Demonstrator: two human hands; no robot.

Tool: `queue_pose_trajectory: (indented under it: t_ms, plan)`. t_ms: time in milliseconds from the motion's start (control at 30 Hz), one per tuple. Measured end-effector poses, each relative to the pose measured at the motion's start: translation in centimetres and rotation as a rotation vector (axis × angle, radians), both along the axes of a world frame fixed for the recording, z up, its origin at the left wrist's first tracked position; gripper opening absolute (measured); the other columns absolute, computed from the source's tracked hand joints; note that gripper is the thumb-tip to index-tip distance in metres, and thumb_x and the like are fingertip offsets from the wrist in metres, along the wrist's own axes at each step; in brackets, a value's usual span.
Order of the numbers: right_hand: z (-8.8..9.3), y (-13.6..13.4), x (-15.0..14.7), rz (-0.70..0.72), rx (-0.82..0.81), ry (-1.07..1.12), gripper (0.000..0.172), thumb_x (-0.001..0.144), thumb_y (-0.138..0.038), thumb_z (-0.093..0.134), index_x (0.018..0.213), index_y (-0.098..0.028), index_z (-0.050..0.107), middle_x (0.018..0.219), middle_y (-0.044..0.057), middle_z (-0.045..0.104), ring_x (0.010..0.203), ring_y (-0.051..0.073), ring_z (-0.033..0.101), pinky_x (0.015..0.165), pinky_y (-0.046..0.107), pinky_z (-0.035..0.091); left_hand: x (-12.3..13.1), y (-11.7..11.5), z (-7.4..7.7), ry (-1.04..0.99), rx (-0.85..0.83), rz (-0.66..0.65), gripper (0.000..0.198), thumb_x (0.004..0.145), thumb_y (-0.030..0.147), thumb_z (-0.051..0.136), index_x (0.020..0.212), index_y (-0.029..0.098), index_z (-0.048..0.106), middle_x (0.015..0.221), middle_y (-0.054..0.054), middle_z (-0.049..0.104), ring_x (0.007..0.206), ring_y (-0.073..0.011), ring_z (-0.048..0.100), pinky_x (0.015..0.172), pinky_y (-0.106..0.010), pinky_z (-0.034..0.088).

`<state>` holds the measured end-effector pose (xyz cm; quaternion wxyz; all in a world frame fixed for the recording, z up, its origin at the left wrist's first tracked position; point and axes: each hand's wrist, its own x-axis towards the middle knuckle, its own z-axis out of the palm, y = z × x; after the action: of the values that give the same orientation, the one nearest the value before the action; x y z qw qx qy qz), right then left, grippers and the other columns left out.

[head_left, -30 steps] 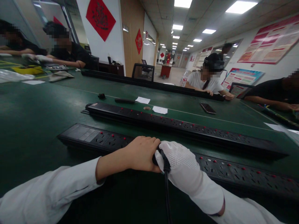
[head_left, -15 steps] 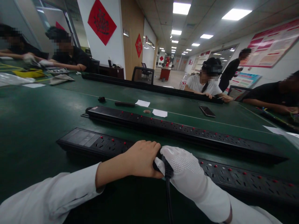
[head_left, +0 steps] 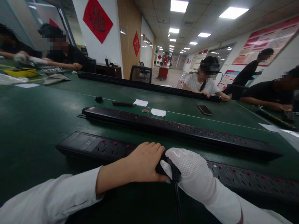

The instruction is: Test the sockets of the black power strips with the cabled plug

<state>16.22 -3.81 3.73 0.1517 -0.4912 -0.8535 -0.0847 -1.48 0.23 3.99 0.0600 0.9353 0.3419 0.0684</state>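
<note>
A long black power strip (head_left: pixel 93 146) with red buttons and rows of sockets lies across the near side of the table. My bare left hand (head_left: pixel 146 161) is wrapped over its middle, thumb on the near side. Beside it, my right hand (head_left: pixel 191 166), in a white dotted glove, is closed around a black plug (head_left: pixel 174 169) held against the strip. The plug's cord (head_left: pixel 177 202) hangs toward me. Between the hands, the plug's front and the sockets under it are hidden.
A second black power strip (head_left: pixel 182 129) lies parallel just beyond. Farther off are a small black part (head_left: pixel 98 99), a dark bar (head_left: pixel 122 104), paper slips (head_left: pixel 158 112), a phone (head_left: pixel 205 109) and a long black rail (head_left: pixel 140 85). Several people sit around the green table (head_left: pixel 46 109).
Both hands and the near strip sit slightly farther right and lower in view, still together. The background has shifted left a little. A person walking at the back has moved right.
</note>
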Motion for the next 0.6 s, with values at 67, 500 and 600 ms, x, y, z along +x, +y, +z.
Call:
queue_pose_trajectory:
  t_ms: [67, 500, 600]
  plan:
    - [0.1, -0.4, 0.8, -0.01, 0.009, -0.007, 0.021, 0.086, -0.037, 0.044, 0.087, -0.02, 0.057, 0.08, 0.002, 0.059, 0.071, 0.013, 0.054, 0.065, 0.026, 0.037, 0.1, -0.3, -0.1, 0.001, 0.014, -0.026, 0.067, 0.071, 0.065, 0.052, 0.116, 0.016, 0.045, 0.109, -0.009, 0.056, 0.097, -0.0259, 0.055, 0.085, -0.039, 0.041]
    - [-0.3, -1.5, 3.9, -0.05, 0.088, -0.031, 0.025, 0.084, -0.038, 0.05, 0.1, -0.021, 0.059, 0.09, 0.004, 0.066, 0.077, 0.016, 0.062, 0.07, 0.03, 0.046, 0.4, -1.3, -0.6, 0.018, 0.102, -0.072, 0.074, 0.079, 0.063, 0.043, 0.133, 0.013, 0.032, 0.12, -0.014, 0.051, 0.1, -0.029, 0.053, 0.082, -0.041, 0.042]
    - [-0.4, -1.4, 4.0, -0.049, 0.113, -0.067, 0.027, 0.084, -0.04, 0.05, 0.1, -0.02, 0.059, 0.091, 0.005, 0.067, 0.078, 0.017, 0.063, 0.07, 0.03, 0.047, 0.4, -1.4, -0.6, 0.009, 0.12, -0.074, 0.073, 0.08, 0.062, 0.042, 0.132, 0.011, 0.033, 0.118, -0.015, 0.052, 0.099, -0.0292, 0.053, 0.082, -0.041, 0.043]
